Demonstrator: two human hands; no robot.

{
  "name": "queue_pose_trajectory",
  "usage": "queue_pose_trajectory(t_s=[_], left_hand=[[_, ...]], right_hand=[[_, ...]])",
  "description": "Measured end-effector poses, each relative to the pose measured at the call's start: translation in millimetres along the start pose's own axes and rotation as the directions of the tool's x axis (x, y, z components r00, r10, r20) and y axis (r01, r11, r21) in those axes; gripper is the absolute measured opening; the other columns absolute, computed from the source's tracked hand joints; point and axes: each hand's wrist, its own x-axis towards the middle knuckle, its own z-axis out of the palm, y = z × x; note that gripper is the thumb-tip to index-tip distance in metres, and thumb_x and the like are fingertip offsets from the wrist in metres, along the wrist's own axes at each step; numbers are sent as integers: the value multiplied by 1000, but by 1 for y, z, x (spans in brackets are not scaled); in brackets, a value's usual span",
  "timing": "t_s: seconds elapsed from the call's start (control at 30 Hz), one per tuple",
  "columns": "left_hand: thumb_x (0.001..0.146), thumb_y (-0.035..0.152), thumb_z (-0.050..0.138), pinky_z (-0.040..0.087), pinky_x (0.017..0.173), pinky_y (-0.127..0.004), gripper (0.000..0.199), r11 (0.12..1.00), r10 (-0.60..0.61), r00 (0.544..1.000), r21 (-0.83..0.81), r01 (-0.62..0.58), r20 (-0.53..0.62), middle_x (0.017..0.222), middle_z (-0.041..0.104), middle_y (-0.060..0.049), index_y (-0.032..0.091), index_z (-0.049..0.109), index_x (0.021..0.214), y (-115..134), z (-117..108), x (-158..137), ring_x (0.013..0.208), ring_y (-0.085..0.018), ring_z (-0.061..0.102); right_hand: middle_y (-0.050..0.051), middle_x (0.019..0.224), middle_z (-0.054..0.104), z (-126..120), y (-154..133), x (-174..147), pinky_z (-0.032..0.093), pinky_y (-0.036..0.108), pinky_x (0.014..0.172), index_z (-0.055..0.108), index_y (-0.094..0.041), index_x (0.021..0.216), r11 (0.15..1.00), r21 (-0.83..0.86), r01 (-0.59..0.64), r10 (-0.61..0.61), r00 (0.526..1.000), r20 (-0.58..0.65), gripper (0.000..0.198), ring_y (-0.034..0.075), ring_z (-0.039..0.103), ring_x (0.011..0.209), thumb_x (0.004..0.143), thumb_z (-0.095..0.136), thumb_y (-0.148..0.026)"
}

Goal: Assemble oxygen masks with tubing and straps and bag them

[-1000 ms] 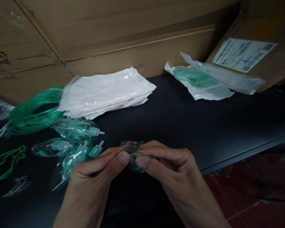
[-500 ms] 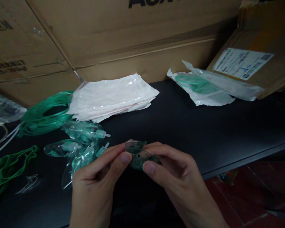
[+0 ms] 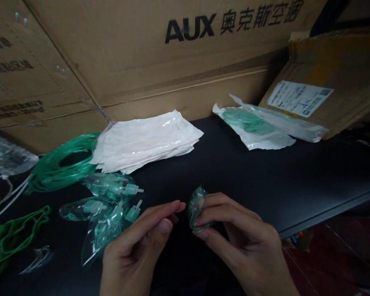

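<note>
My right hand (image 3: pixel 234 230) is closed on a clear green oxygen mask (image 3: pixel 197 207), thumb below and fingers above and behind it. The mask is seen edge-on and its far side is hidden by the fingers. Just left of it, my left hand (image 3: pixel 144 238) has its fingers stretched toward the mask, with a small gap between. Nothing shows in the left hand. Several similar masks (image 3: pixel 106 222) with pale connectors lie in a pile beyond my left hand. Thin clear strips (image 3: pixel 38 259) rest at the lower left.
Coiled green tubing (image 3: pixel 61 164) lies at the left, above green elastic straps (image 3: pixel 15 238). White pouches (image 3: pixel 148 139) are stacked at the back. An opened pouch with green tubing (image 3: pixel 249 123) leans near a labelled carton (image 3: pixel 323 78). A large cardboard box (image 3: pixel 185 61) backs the black tabletop (image 3: pixel 249 176).
My left hand has come off the mask and sits slightly lower and apart. My right hand keeps hold of the mask and has turned it edge-on. The camera view has tilted up.
</note>
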Motion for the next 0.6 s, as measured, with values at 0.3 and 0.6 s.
queue_pose_trajectory(t_s=[0.3,0.6], left_hand=[[96,36,68,63,95,-30,27,961,131,984,228,-156,119,127,77,5,47,76,119,-2,1,4,118,-22,73],[95,45,68,55,95,-34,28,991,128,945,-8,-132,302,113,71,-6,31,72,119,-26,-2,4,108,-24,69]], right_hand=[[-5,93,75,-3,-3,0,53,18,81,71,-28,90,993,-46,-110,113,992,55,16,11,69,88,92,71,-12],[0,79,62,-13,-6,16,47,27,73,69,-19,82,825,124,-552,490,807,329,36,17,58,77,81,80,-53]])
